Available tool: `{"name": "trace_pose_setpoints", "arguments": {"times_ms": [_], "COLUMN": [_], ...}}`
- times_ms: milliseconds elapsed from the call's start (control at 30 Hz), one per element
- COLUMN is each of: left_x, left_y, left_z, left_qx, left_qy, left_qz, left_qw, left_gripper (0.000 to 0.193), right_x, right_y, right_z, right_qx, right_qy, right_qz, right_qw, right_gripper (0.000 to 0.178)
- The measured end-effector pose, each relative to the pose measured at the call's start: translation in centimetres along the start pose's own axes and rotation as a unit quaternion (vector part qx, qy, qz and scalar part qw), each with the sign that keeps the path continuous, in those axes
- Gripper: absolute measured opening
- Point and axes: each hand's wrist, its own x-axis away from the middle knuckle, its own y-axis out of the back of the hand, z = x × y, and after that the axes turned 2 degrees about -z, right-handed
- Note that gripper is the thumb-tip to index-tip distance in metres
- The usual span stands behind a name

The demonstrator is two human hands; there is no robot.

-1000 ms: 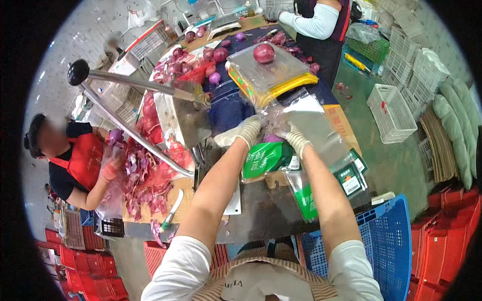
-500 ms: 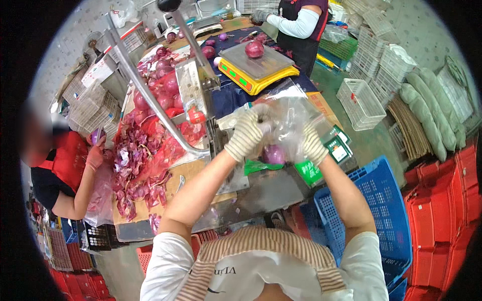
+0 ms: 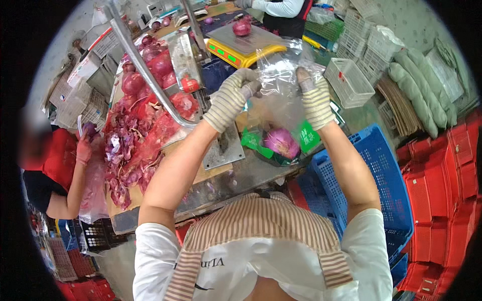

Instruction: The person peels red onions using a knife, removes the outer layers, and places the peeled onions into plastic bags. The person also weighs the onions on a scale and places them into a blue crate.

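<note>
Red onion (image 3: 282, 142) already bagged, both gloved hands' fingers (image 3: 249, 86) pinching the clear bag (image 3: 281, 95) mouth at twelve o'clock, unsealed.

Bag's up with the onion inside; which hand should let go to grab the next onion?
Left, probably. The left hand grips the clear bag on the side nearest the red onions; the right hand is farther away.

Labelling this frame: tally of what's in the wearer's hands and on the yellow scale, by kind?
Gloved hands: 2, left hand, right hand
Clear plastic bag held up by both: 1
Red onion in the bag: 1
Red onion on the scale: 1
Yellow scale: 1
Total: 6
</note>
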Motion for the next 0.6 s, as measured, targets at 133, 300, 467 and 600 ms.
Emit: {"name": "trace_pose_setpoints", "arguments": {"times_ms": [133, 300, 467, 600], "left_x": [1.1, -0.2, 0.9, -1.5], "left_y": [-2.2, -2.5, -2.3, -5.1], "left_z": [2.1, 0.4, -0.7, -4.1], "left_qx": [-0.302, -0.157, -0.08, -0.36], "left_qy": [-0.09, 0.041, 0.008, -0.028], "left_qz": [0.029, 0.001, -0.03, -0.005], "left_qw": [0.949, 0.987, 0.996, 0.933], "left_gripper": [0.046, 0.033, 0.033, 0.038], "right_x": [2.2, 0.9, 2.1, 4.8], "right_y": [-2.0, 0.5, 5.6, 4.0], "right_z": [-0.4, 0.8, -4.9, -3.3], "right_qx": [0.115, 0.004, 0.136, 0.161], "right_qy": [0.118, 0.098, 0.192, 0.195], "right_qz": [0.01, 0.114, 0.161, 0.146], "right_qw": [0.986, 0.989, 0.958, 0.956], "right_gripper": [0.036, 0.036, 0.091, 0.067]}}
